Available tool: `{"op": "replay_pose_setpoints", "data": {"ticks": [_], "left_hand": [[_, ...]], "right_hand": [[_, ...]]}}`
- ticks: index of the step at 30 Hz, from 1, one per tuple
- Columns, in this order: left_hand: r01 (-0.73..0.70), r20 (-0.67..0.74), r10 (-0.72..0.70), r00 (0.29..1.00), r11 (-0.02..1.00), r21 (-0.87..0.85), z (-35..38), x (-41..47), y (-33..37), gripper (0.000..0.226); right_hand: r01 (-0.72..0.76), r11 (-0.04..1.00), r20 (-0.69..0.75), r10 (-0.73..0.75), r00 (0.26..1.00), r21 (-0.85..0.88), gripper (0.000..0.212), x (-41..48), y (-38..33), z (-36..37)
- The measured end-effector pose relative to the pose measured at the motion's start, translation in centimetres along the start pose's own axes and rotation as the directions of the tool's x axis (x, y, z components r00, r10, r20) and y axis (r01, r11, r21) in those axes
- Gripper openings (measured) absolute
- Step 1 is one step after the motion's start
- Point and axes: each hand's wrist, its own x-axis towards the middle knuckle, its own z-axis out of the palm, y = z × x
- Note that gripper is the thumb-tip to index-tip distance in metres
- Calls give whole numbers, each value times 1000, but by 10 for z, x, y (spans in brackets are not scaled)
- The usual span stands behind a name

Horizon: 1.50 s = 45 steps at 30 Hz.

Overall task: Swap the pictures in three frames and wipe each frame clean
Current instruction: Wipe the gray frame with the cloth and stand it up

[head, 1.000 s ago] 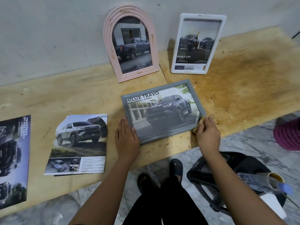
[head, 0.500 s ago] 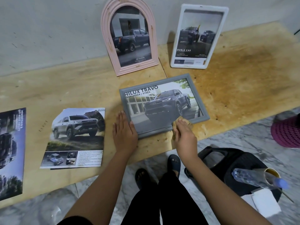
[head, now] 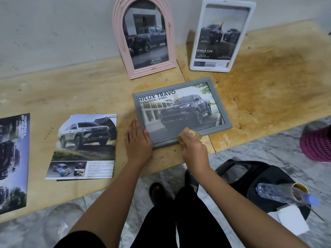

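"HILUX TRAVO" on grey frame (head: pixel 215 128)

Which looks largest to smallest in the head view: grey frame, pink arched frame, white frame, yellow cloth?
1. Grey frame, though nearer the camera than the standing frames.
2. Pink arched frame and white frame: too alike to rank.
3. Yellow cloth, partly under the right hand.
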Motion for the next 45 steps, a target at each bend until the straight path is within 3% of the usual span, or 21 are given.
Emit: {"op": "replay_pose_setpoints", "data": {"ticks": [6, 13, 18, 25, 29, 32, 35, 38, 41, 45], "left_hand": [[7, 69, -7, 998, 1000, -7, -6, 3, 1, 54], [-99, 315, 94, 944, 995, -1, -32, 11, -14, 57], [-103, 359, 69, 931, 992, 78, -30, 11, -11, 58], [-108, 417, 71, 906, 992, 66, -36, 16, -11, 61], [-83, 417, 79, 906, 997, -8, -40, 21, -14, 64], [-49, 380, 69, 922, 997, -62, -40, 22, -11, 64], [5, 252, 31, 967, 990, -144, -37, 17, -8, 62], [33, 105, -8, 994, 970, -240, -31, 11, -4, 59], [58, 63, -43, 997, 968, -244, -25, 13, 2, 57], [90, 26, -87, 996, 974, -207, -16, 18, 18, 64]], "right_hand": [[132, 991, 52, -131, 990, -23, 44, -2, -20, 11], [129, 989, 60, -125, 990, -72, 43, 0, -19, 11], [134, 987, 36, -131, 991, -94, 40, 1, -28, 10], [260, 962, 53, -264, 963, 78, 35, -7, -54, 33], [434, 896, 110, -442, 890, 89, 40, -13, -48, 29], [450, 853, 195, -505, 841, 265, 35, -9, -31, 17], [130, 828, 334, -357, 872, 545, 24, 3, -18, -8], [-170, 772, 310, -36, 950, 613, 32, 19, -9, -39], [-217, 666, 184, 121, 975, 714, 33, 40, 9, -64], [-213, 757, -9, 277, 961, 618, 25, 72, 39, -73]]}}
